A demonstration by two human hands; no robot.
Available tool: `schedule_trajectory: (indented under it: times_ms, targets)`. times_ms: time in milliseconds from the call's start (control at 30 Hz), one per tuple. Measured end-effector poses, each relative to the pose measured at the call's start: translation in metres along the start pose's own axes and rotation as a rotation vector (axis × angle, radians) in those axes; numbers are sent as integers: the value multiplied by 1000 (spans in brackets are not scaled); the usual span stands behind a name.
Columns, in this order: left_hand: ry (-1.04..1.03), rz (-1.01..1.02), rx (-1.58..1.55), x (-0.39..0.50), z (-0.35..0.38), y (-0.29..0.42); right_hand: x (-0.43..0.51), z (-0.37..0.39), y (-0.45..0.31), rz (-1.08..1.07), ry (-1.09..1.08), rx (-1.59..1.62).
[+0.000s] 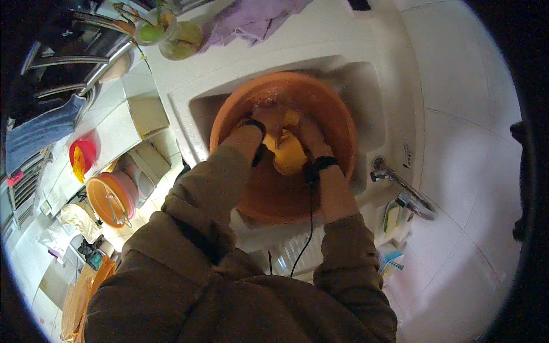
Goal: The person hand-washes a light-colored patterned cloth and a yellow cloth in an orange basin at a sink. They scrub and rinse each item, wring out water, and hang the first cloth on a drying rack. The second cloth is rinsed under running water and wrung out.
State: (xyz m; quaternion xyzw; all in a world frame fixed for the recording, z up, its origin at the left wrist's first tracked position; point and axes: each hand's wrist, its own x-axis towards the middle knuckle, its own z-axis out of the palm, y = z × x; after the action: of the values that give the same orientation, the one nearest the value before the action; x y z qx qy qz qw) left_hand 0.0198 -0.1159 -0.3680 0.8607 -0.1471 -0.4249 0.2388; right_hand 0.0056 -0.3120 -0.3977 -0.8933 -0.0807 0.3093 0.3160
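A large orange-brown plastic basin [281,210] sits in the white sink [364,98]. Both my hands reach down into it, with dark bands round the wrists. My left hand [268,118] and my right hand [309,130] are on either side of a yellow-orange item [290,154], perhaps a cloth, in the basin. Both seem to touch it, but the dim light and blur hide the fingers, so a firm hold cannot be made out. A thin black cable [309,229] runs from the right wristband towards my body.
A chrome tap [403,186] is mounted at the right of the sink. A ribbed washboard surface [296,255] lies nearer me. A purple cloth [253,21] and glass vessels with plants [182,40] stand at the far edge. More basins [109,201] are on the left.
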Motion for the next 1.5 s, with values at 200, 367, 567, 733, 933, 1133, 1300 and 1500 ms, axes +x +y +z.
schedule_trajectory:
  times_ms: [200,367,567,733,933,1133,1300,1500]
  targets:
    - [278,1,-112,-84,-33,45,-84,-62,-70,129,289,49]
    - [194,-112,111,-124,-21,56,-152,-77,-85,276,-10,-324]
    - [443,-237,143,-98,75,50,-113,10,-56,39,154,-500]
    - [480,-146,285,-11,106,5,-41,34,-7,24,124,-264]
    - [140,-165,-1386,-16,61,-16,-28,25,-31,298,79,1250]
    - [383,-86,-1752,-92,26,67,-110,-14,-123,232,235,1624]
    - [824,-7,-1085,-95,33,112,-131,-23,-130,120,90,1724]
    - [755,210,-447,-86,17,71,-108,22,-80,335,295,1345]
